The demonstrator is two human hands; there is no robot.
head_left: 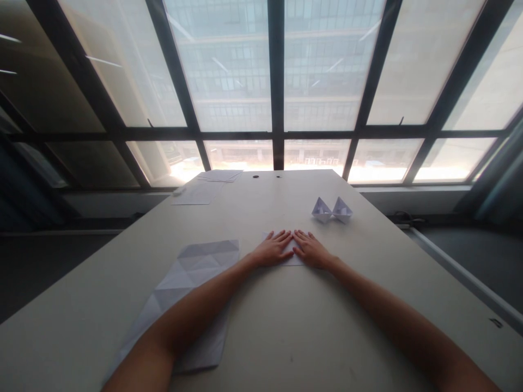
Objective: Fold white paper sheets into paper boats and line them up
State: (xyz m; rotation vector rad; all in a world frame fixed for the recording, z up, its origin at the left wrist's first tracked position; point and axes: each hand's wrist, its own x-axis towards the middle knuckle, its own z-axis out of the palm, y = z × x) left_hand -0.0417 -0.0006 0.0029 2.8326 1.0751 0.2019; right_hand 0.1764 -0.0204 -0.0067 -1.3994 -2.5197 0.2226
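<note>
Bare forearms [368, 291] come in from the near side and converge over the counter [265, 321], the left one crossing a large creased sheet [192, 267] whose fold lines form triangles. Left hand [272, 250] and right hand [314, 250] lie palms down, fingers extended and slightly spread, their tips almost meeting. Beneath them is a small white paper piece [292, 262], mostly covered; its near edge shows between the wrists. Laying both palms on it from either side probably keeps it flat and stops it sliding. How it is folded cannot be told.

Beyond the right hand, two folded paper shapes [321, 210] stand side by side, near enough to compare yet out of the hands' way. Flat white sheets [198, 194] lie toward the far left, apart from the handling.

Pale and smooth, the counter runs toward tall, dark-framed windows [318, 71]. Daylight comes through them, with a building [229, 49] outside and a curtain [496, 174] at the right.
</note>
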